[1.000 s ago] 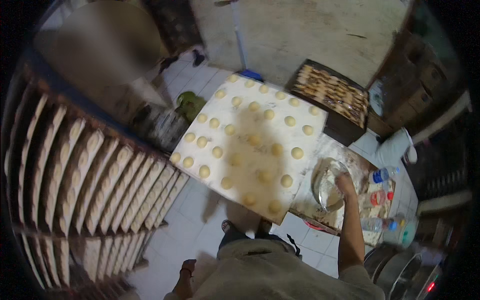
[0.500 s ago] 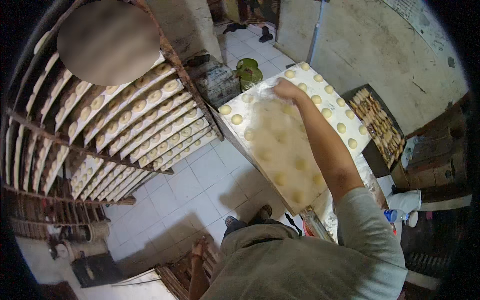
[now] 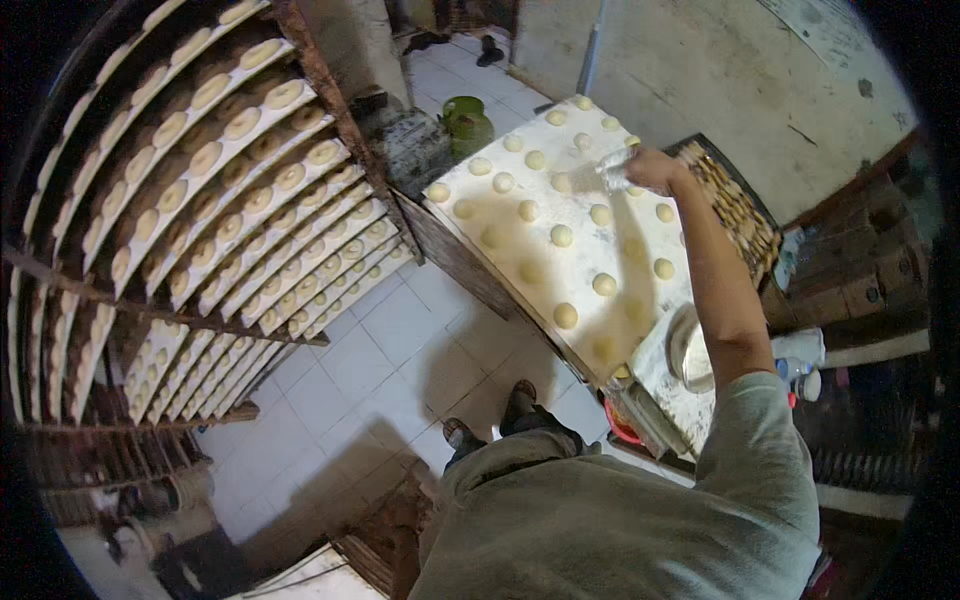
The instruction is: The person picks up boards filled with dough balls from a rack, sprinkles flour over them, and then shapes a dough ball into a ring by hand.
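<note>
My right hand [image 3: 655, 170] reaches over the far right part of a white, floury board [image 3: 580, 272]. Its fingers are closed around a small, pale, shiny thing [image 3: 614, 168] whose kind I cannot make out. Round dough balls [image 3: 561, 235] lie spaced out across the board, some of them close to this hand and others in the shadow of the arm. A round metal bowl [image 3: 690, 350] shows at the near right, partly hidden behind my right forearm. My left hand is out of view.
At left, a tall rack [image 3: 352, 140] carries many slanted trays of ring-shaped dough. A dark tray [image 3: 735, 200] of browned pieces leans beyond the board. A green container [image 3: 467, 125] stands on the tiled floor [image 3: 370, 345], and a plastic bottle [image 3: 790, 368] lies at right.
My right hand has moved from the far left part of the board to its far right, still closed. My left hand has left the view. The view has shifted slightly.
</note>
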The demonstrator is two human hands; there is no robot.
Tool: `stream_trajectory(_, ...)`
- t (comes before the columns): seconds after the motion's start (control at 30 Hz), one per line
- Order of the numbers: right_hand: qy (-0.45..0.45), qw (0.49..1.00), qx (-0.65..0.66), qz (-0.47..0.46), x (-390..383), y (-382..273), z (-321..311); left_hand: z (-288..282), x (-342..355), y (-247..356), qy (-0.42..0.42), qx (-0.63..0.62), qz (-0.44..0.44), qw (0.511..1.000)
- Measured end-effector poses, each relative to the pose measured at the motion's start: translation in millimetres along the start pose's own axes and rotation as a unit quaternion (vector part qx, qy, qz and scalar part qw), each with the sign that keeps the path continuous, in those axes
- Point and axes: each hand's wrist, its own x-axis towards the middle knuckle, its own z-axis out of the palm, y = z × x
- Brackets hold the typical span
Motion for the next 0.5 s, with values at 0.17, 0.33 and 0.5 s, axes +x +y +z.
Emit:
stream_trajectory(0.17,-0.089,0.975,-0.197,-0.046,-75.3,112.6,-1.4,-90.7,60.7,28.7,-0.020,0.074,0.085,0.993)
stream_trajectory(0.33,0.013,0.986,-0.107,0.127,-170.5,72.9,-19.0,-207.8,71.2,75.2,0.015,-0.438,0.086,0.895)
stream_trajectory(0.5,0.132,0.987,0.022,0.091,-216.1,61.9,-15.6,-231.4,58.5,115.3,0.071,-0.293,0.068,0.951)
